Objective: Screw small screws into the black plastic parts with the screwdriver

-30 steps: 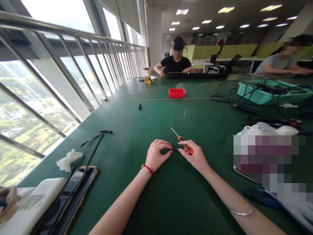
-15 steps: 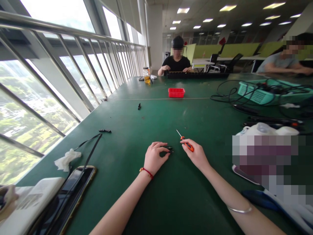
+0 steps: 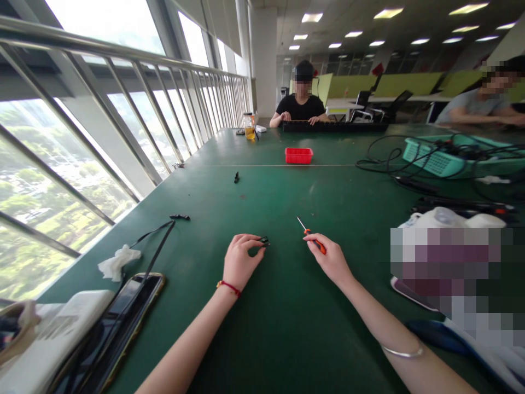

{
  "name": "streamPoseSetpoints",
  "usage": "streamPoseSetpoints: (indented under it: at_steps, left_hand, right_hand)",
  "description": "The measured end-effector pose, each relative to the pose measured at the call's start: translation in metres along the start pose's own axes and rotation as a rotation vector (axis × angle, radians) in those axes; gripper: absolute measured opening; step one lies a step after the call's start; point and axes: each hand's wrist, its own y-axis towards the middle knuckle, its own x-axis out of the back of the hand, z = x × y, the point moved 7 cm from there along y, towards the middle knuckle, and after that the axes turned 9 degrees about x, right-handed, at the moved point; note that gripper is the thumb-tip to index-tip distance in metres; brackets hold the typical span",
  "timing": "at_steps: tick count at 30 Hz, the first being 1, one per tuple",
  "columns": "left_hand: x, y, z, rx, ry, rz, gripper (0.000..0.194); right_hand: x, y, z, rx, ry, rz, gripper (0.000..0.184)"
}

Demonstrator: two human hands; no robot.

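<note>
Metal railing [image 3: 123, 57] beside bright windows [image 3: 110, 24]; ceiling lights [image 3: 389, 13] lit.

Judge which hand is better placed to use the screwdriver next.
Right, probably: the right hand grips the screwdriver by its handle, while the fingers of the left hand hold a small black part.

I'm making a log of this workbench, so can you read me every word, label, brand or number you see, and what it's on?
There are none I can read.
Screwdriver: too small to read any marking.
Small black part: too small.
Jar: too small and blurred.
White slotted case: no legible print.
White and purple item: pixelated, so any print is hidden.
</note>
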Motion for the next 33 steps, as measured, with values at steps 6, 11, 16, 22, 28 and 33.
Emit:
streamPoseSetpoints:
  at_steps: [6,11,16,22,28,33]
  left_hand:
    - [0.066,-0.010,0.081,0.255,0.146,-0.201,0.018]
    - [0.086,-0.016,0.104,0.346,0.164,-0.232,0.022]
    - [0.104,-0.003,0.101,0.248,0.124,-0.226,0.028]
    - [0.101,0.001,0.117,0.298,0.111,-0.120,0.038]
    - [0.094,-0.001,0.121,0.313,0.102,-0.094,0.041]
    - [0.093,0.001,0.121,0.305,0.103,-0.080,0.037]
  right_hand:
    - [-0.001,0.000,0.000,0.002,-0.018,0.011,0.027]
    - [-0.001,-0.001,0.000,0.020,-0.023,0.012,0.026]
    - [-0.001,0.000,0.001,0.014,-0.027,0.030,0.026]
    - [-0.001,0.000,0.004,0.028,-0.042,0.034,0.025]
    - [-0.002,-0.001,0.003,0.034,-0.062,0.040,0.025]
    - [-0.002,0.000,0.003,0.039,-0.061,0.040,0.025]
